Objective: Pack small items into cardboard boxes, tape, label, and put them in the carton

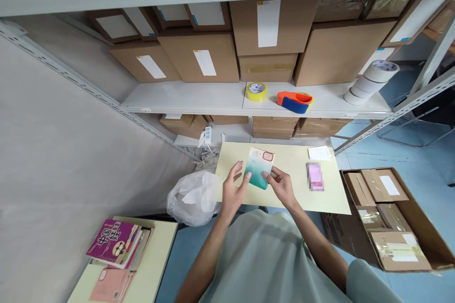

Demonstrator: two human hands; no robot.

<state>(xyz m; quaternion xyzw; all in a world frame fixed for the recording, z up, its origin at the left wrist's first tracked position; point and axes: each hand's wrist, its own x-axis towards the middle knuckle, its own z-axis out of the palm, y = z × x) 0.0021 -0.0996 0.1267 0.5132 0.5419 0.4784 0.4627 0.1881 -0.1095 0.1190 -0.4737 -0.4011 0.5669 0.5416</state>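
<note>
A thin book (259, 168), white at the top and fading to teal below with a red-framed label in its upper right corner, is held up over the pale yellow table (291, 194). My right hand (280, 184) grips its right edge, thumb on the cover and fingers behind. My left hand (234, 187) is open beside the left edge, fingers apart; its thumb tip is at the cover's lower left, and whether it touches I cannot tell. Farther right on the table are a blurred pink item (315, 176) and white paper slips (319, 153).
Cardboard boxes (209, 59) fill the shelf ahead. Yellow tape (256, 91), an orange-and-blue tape dispenser (295, 101) and stacked white rolls (371, 83) stand along its front. A white plastic bag (194, 198) hangs left; books (115, 244) lie lower left. An open carton (439, 251) sits right.
</note>
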